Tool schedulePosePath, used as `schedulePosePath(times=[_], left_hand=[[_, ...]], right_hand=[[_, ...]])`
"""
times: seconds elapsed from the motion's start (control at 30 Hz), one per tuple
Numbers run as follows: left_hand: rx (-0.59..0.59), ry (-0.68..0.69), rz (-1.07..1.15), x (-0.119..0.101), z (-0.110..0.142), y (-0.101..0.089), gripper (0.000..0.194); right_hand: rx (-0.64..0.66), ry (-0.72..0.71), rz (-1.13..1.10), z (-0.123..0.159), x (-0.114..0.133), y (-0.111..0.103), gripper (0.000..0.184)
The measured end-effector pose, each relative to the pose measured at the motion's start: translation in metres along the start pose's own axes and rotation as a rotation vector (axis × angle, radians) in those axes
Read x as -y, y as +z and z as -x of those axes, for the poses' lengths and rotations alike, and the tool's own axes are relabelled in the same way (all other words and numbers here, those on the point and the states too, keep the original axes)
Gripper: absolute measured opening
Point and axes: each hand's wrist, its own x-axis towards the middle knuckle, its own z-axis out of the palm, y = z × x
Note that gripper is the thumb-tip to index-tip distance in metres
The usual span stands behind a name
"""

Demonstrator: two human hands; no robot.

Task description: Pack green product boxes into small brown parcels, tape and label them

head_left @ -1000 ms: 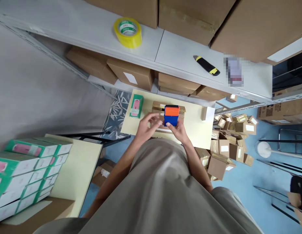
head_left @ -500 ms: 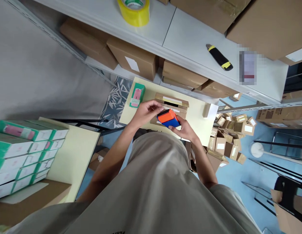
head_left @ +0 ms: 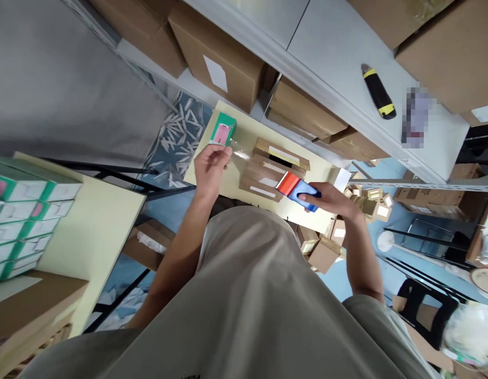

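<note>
My right hand (head_left: 326, 199) grips a blue and orange tape dispenser (head_left: 293, 190) over the right half of the cream table (head_left: 244, 129). To the left, my left hand (head_left: 212, 166) is pinched closed on the end of a clear tape strip (head_left: 241, 150). That glossy strip stretches to the right from my fingertips; its far part is hard to make out. Below and between both hands lies a brown cardboard box (head_left: 254, 176) with white labels. Just behind my left hand stands a green box with a pink picture (head_left: 223, 129).
A small white box (head_left: 338, 178) stands at the table's right end. The grey shelf (head_left: 326, 63) ahead carries a black and yellow utility knife (head_left: 378, 92) and large cartons. Green and white boxes (head_left: 34, 210) are stacked at left. Small cartons (head_left: 325, 252) lie at right.
My hands have moved apart, the left one leftward and the right one rightward with the tape dispenser. A clear strip now shows beside my left hand. The view has shifted.
</note>
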Motion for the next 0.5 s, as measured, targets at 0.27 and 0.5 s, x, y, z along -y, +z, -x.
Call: schedulePosePath(times=[0.27, 0.5], left_hand=[[-0.087, -0.173, 0.132, 0.043, -0.021, 0.034, 0.041], [-0.121, -0.173, 0.117, 0.061, -0.029, 0.033, 0.039]], right_hand=[[0.045, 0.052, 0.175, -0.058, 0.021, -0.086, 0.078], [0.060, 0.076, 0.302, -0.116, -0.016, -0.088, 0.076]])
